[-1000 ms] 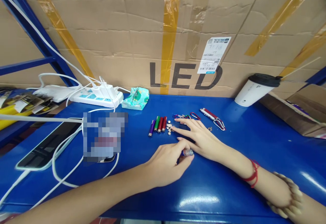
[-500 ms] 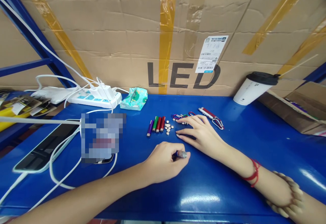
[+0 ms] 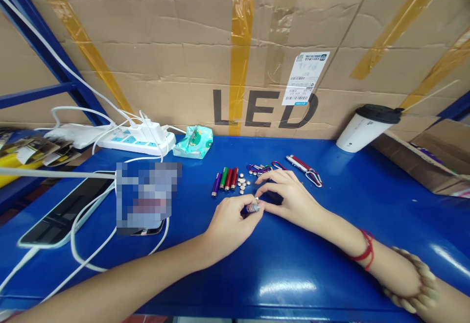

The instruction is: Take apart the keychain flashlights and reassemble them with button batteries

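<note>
My left hand (image 3: 231,220) is closed around a slim flashlight tube (image 3: 252,208), dark blue with a silvery end that sticks out past the thumb. Against its fingertips, my right hand (image 3: 293,198) pinches a small silver button cell (image 3: 257,198) between thumb and forefinger. Behind the hands, several loose button cells (image 3: 242,184) lie in a cluster. Beside them stand in a row a purple tube (image 3: 216,184), a green tube (image 3: 223,178) and red tubes (image 3: 231,179). Coloured carabiner clips (image 3: 259,168) lie partly hidden behind my right fingers.
At the back right lie a red and a silver penlight (image 3: 299,163) with a carabiner. A lidded paper cup (image 3: 363,129) stands beside an open carton (image 3: 422,161). To the left are a phone (image 3: 66,210), white cables, a power strip (image 3: 135,143) and a tissue pack (image 3: 193,143).
My right hand has picked up a button cell from the table and drawn it nearer. My left hand has shifted slightly up and left with the tube, and the fingertips of both hands now meet.
</note>
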`<state>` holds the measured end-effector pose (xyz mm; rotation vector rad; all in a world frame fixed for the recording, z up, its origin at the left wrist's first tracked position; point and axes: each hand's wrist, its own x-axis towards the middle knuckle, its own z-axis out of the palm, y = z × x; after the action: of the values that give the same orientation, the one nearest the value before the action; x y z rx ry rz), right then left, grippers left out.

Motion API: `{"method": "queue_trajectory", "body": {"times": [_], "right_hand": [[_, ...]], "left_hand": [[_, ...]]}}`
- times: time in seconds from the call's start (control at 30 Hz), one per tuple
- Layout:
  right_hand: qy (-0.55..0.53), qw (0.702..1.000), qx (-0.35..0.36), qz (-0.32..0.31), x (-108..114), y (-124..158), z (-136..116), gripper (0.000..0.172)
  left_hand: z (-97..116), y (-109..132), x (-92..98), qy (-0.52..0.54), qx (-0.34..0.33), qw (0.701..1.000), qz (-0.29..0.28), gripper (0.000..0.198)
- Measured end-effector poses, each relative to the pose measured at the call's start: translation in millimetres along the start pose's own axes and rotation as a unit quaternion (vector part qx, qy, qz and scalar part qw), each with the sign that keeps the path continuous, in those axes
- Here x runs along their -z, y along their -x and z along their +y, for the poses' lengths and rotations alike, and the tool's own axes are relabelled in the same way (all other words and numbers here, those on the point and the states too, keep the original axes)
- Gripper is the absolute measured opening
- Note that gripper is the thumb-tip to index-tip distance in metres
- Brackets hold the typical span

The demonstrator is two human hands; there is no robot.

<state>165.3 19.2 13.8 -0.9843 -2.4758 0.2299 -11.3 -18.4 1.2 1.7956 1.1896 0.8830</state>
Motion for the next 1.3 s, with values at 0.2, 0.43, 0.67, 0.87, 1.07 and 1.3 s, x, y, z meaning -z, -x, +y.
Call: {"method": "queue_trajectory", "body": {"times": [0.2, 0.43, 0.67, 0.87, 1.07, 1.3], "right_hand": [[-0.005, 0.993, 0.014, 0.121, 2.7, 0.7, -7.9, 0.003], [-0.134, 0.971, 0.084, 0.182, 6.1, 3.4, -27.9, 0.006], [-0.146, 0.967, 0.138, 0.159, 5.9, 4.3, -28.7, 0.012], [-0.17, 0.971, 0.124, 0.117, 4.5, 4.9, -29.5, 0.018], [-0.198, 0.973, 0.067, 0.097, 7.7, 4.6, -30.3, 0.006], [0.021, 1.0, -0.003, -0.006, -2.0, 2.6, -7.3, 0.036]], "left_hand": [[-0.6, -1.7, 0.1, -0.003, 0.004, 1.0, -0.003, 0.036], [0.2, -2.5, 1.9, 0.015, 0.015, 1.0, -0.013, 0.027], [0.2, -3.6, 3.3, 0.014, 0.02, 1.0, -0.015, 0.024], [-0.3, -3.9, 4.0, 0.026, 0.018, 0.999, -0.02, 0.019], [0.6, -4.0, 3.3, 0.025, 0.019, 0.999, -0.028, 0.022], [-0.8, -1.8, -0.3, -0.016, 0.016, 1.0, -0.016, 0.033]]}}
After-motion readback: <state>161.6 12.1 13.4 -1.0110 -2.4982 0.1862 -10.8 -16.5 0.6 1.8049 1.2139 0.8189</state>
